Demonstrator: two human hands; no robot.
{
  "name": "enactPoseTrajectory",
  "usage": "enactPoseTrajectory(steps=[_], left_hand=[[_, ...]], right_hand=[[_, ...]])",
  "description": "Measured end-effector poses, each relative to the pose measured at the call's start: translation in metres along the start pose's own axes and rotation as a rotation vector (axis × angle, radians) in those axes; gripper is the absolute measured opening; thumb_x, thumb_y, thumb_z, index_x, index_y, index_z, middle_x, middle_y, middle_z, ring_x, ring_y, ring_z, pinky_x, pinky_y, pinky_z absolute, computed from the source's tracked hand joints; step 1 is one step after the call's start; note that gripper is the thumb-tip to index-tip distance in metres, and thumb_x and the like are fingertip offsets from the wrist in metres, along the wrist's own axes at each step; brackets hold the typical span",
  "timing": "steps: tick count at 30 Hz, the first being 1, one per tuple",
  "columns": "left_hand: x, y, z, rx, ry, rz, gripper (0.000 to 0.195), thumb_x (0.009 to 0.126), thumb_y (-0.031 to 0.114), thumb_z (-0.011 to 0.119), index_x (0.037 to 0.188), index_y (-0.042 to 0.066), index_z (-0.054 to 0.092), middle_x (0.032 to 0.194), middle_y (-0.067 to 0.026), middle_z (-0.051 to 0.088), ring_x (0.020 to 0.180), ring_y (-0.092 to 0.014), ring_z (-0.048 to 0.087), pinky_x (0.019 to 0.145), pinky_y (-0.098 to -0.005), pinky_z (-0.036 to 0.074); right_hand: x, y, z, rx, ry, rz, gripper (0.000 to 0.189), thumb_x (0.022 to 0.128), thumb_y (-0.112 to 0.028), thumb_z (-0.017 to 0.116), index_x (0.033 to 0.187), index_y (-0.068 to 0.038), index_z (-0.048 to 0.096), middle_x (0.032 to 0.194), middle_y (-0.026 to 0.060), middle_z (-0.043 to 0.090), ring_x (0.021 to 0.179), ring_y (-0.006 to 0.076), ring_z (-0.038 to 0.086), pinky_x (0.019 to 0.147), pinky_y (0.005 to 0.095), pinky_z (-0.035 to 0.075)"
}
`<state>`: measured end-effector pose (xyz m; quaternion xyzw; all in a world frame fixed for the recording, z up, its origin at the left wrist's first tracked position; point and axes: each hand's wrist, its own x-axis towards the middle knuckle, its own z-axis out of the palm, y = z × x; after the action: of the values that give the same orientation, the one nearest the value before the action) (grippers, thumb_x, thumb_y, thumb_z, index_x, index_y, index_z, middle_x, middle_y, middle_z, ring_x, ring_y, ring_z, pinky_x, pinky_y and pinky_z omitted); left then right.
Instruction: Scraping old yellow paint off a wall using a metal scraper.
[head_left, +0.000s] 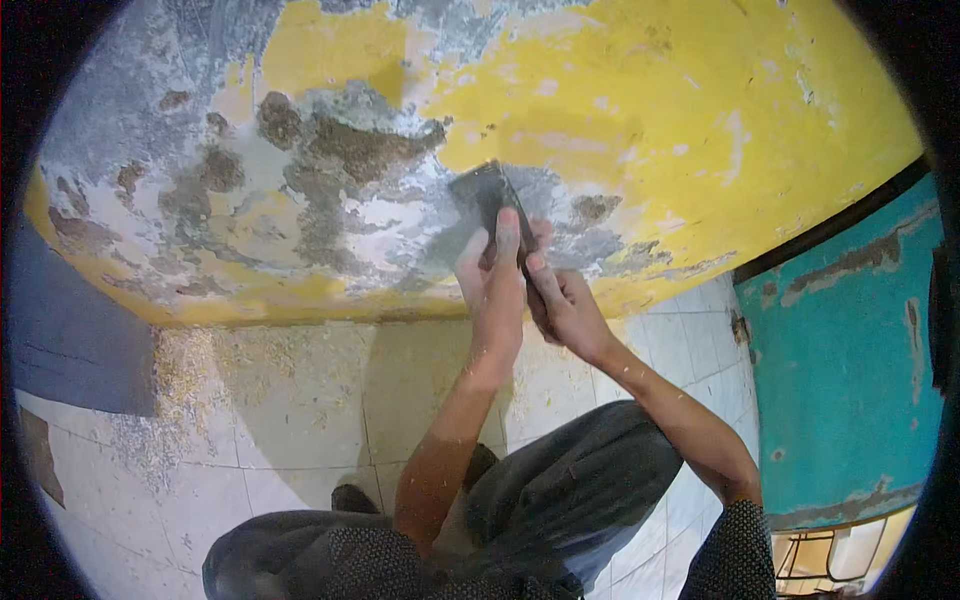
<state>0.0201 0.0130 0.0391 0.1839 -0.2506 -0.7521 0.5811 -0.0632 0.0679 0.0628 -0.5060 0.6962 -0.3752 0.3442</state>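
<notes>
Both hands grip a dark, flat scraper (480, 192) whose wide, straight end lies against the wall. My left hand (495, 277) presses it with the thumb along its flat face. Lower down and to the right, my right hand (566, 300) is wrapped around the handle part, which the fingers largely hide. The wall (675, 97) has yellow paint, worn to white and grey layers on the left. Grey bare surface shows around the blade, and rough brown pits (360, 150) lie left of it. Pale dust coats the fingers.
Paint flakes (187, 375) litter the tiled floor (300, 420) along the wall's foot. A turquoise door (847, 360) with scraped patches stands at the right. At the left is a grey-blue panel or sheet (75, 330). My bent knees (585, 480) are close below the hands.
</notes>
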Motion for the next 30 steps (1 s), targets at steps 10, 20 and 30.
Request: enactPoseTrajectory(steps=[10,20,30], left_hand=[[-0.005,0.013,0.005,-0.099,-0.014,0.058,0.043,0.099,0.033,0.045,0.101,-0.009,0.057,0.094,-0.0141,0.066,0.088,-0.020,0.064,0.078,-0.0288,0.050],[-0.022,-0.001,-0.007,-0.040,0.050,-0.047,0.046,0.098,0.038,0.045,0.106,-0.006,0.057,0.098,-0.0131,0.066,0.086,-0.017,0.062,0.077,-0.0299,0.049],[-0.028,0.006,-0.006,-0.068,0.020,-0.075,0.045,0.097,0.039,0.048,0.100,-0.006,0.058,0.098,-0.0131,0.065,0.090,-0.019,0.063,0.079,-0.0292,0.050]], right_hand=[[-0.007,-0.012,0.012,0.057,0.014,0.020,0.057,0.098,-0.050,0.035,0.061,-0.008,0.045,0.048,-0.0026,0.038,0.036,0.0070,0.032,0.035,0.0237,0.025],[-0.010,-0.009,0.009,0.046,-0.058,0.119,0.057,0.096,-0.054,0.035,0.060,-0.010,0.040,0.047,-0.0023,0.034,0.036,0.0078,0.033,0.033,0.0241,0.026],[-0.021,-0.009,0.009,0.060,-0.042,0.129,0.060,0.097,-0.052,0.036,0.057,-0.008,0.045,0.045,-0.0028,0.039,0.036,0.0071,0.035,0.034,0.0246,0.025]])
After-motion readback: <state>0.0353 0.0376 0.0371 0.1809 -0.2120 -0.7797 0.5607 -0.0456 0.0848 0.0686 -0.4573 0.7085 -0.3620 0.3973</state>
